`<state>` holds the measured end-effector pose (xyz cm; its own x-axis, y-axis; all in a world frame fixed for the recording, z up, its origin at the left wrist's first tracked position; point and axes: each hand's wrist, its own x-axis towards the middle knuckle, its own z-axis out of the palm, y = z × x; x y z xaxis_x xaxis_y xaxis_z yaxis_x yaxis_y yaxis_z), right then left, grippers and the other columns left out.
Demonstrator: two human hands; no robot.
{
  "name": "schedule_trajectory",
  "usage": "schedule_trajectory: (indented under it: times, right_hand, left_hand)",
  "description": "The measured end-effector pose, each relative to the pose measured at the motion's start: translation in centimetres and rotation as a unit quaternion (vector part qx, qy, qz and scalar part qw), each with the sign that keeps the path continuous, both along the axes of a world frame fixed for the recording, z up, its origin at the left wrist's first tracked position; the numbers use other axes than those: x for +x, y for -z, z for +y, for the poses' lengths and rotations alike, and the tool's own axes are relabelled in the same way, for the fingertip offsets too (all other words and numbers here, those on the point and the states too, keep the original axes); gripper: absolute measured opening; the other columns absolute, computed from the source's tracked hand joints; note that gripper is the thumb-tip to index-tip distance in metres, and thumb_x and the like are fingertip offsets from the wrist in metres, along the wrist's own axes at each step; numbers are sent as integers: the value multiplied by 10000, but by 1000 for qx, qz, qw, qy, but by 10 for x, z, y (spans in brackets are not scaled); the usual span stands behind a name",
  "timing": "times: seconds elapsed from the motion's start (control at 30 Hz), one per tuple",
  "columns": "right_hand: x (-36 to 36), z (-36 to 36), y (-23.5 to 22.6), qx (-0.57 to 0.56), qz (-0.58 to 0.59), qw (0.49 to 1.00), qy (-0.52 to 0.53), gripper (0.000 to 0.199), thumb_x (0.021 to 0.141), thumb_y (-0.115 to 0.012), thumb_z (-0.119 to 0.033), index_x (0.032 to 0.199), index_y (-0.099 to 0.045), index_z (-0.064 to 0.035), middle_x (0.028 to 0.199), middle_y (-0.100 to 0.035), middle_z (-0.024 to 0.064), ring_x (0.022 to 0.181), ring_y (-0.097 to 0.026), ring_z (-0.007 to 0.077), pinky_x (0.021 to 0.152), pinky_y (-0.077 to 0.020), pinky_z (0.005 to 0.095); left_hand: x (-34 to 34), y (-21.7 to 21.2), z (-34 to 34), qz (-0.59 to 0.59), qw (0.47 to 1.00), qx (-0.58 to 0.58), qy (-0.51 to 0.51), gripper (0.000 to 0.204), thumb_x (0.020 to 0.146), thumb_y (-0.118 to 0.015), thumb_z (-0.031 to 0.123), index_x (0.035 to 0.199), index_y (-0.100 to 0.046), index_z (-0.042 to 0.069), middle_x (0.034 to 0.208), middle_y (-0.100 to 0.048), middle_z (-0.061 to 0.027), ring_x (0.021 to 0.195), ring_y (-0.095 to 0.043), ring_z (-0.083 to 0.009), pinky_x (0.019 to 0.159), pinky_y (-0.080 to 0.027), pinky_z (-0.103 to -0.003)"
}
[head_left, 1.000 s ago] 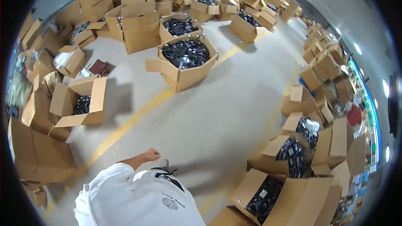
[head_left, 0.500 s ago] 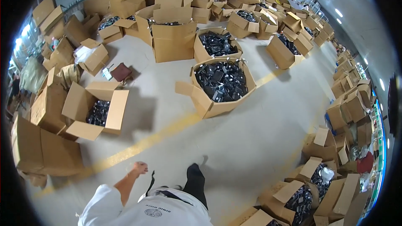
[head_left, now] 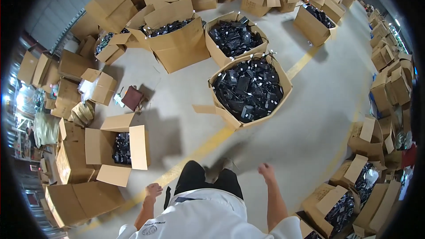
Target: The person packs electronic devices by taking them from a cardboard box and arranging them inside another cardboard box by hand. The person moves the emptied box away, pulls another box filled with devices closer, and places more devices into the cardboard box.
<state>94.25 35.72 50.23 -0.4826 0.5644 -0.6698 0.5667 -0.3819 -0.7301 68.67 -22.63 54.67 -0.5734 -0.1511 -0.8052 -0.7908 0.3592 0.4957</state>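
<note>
Head view: your left hand [head_left: 153,190] and right hand [head_left: 266,169] hang loosely curled, empty; you're walking toward the open cardboard box of black adapters [head_left: 249,89] across the yellow floor line [head_left: 208,144]. Next, I'd judge: close in, reach down.

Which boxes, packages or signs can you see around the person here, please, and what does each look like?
Large brown box: ahead on the floor, open, rounded, full of black devices and cables.
Second brown box: just behind it, same black contents.
Small open box: by the left hand, flaps spread, dark items inside.
Box with clear plastic: far left.
Right hand: holds nothing.
No signs or screens.
</note>
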Motion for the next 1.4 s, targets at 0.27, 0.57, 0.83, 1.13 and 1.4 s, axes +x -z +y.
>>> schedule_trajectory:
  times: [0.27,0.57,0.83,1.13,1.4]
  right_hand:
    - [-126,15,-11,131,-56,988,55,376,864,-645,-245,1056,-658,77,861,-692,116,806,-665,190,741,-525,321]
    - [-165,-102,75,232,-260,937,27,435,830,-686,-396,1131,-690,-82,1081,-692,177,1033,-645,347,919,-496,454]
    - [-341,-9,110,353,-272,894,45,335,775,-675,-183,1044,-555,-24,1031,-594,192,1013,-568,391,871,-464,482]
    - [-363,19,222,499,-429,746,-100,187,874,-515,-170,959,-617,-38,945,-617,129,1031,-584,310,1067,-367,478]
    - [-403,30,263,378,-444,797,-159,168,826,-569,-173,756,-721,-165,804,-709,61,808,-686,247,685,-496,415]
  left_hand:
    - [-231,20,134,71,914,-28,397,269,897,-575,243,842,-694,8,752,-689,-76,678,-687,-218,612,-532,-327]
    - [-460,59,420,362,370,91,850,122,805,-574,169,721,-591,83,745,-577,-129,760,-604,-318,668,-497,-476]
    - [-492,122,574,327,437,20,838,386,781,-695,226,1095,-672,3,1093,-645,-222,1058,-599,-392,933,-478,-464]
    - [-477,204,649,299,122,-9,946,492,735,-767,316,1065,-572,8,1083,-606,-193,1051,-578,-363,899,-459,-456]
    - [-506,262,638,331,20,68,941,202,810,-633,111,1004,-608,60,953,-620,-150,891,-625,-341,768,-501,-452]
